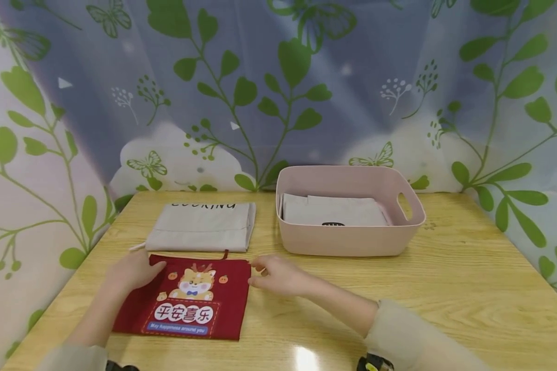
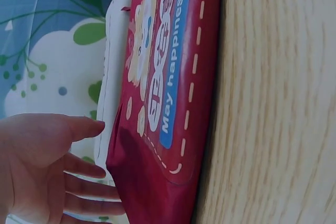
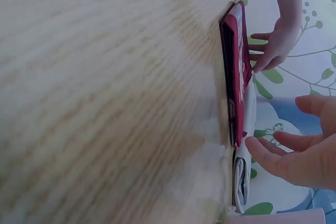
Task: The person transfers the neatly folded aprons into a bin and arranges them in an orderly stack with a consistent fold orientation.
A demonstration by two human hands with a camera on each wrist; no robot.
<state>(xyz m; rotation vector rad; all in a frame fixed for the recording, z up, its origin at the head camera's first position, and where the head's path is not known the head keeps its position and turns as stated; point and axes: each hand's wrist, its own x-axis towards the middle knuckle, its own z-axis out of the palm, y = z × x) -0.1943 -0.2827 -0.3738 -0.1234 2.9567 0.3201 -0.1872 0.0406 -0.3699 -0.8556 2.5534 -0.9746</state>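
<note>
Flat red cloth rectangle (image 1: 187, 299) lies on the yellow wooden table (image 1: 278, 330). Left hand (image 1: 132, 270) and right hand (image 1: 280, 275), fingers loose, are at its far corners, maybe to tidy it.

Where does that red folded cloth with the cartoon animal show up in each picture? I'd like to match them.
Head: the red cloth lies in the lower half, left of centre.
Left wrist: the red cloth is a broad band through the middle, top to bottom.
Right wrist: the red cloth is a thin upright strip, right of centre.
Shared landmark: the pale folded cloth, beyond its far edge.
</note>
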